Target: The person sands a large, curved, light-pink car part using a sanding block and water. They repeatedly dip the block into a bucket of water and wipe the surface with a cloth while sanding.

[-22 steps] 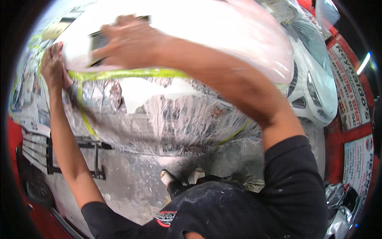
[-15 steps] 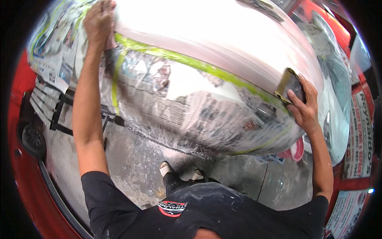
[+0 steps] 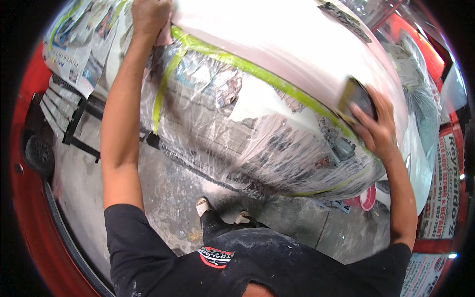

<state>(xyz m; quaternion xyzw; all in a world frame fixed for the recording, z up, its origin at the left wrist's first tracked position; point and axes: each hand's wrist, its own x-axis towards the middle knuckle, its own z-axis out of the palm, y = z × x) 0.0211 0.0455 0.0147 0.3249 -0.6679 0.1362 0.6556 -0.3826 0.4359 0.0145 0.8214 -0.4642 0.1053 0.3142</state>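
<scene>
Here at the wide pale panel (image 3: pixel 277 44) filling the top of the frame, the preparation looks done: lime-green tape (image 3: pixel 284 85) runs along its lower edge, and newspaper under clear plastic sheeting (image 3: pixel 213 133) wraps everything below, down through the middle. The panel itself looks partway along, I'd judge: chalky white across the upper centre, pinkish toward the right and along the tape, so the finish isn't even. How much rubbing is left I can't tell; glare washes out the surface. Now the hands! At right of centre, the right hand (image 3: pixel 380 123) has a dark block with a yellowish edge (image 3: pixel 357 100) clasped firmly, thumb across the near face and fingers around the far side, the block tilted on the panel's lower right, just above the tape; it's a little blurred. Its forearm rises nearly upright from the lower right. Upper left, the left arm stretches long, and the left hand (image 3: pixel 151 17) sits over a pink cloth (image 3: pixel 165 35), fingers cropped by the top edge, so how tightly they close I can't say.
</scene>
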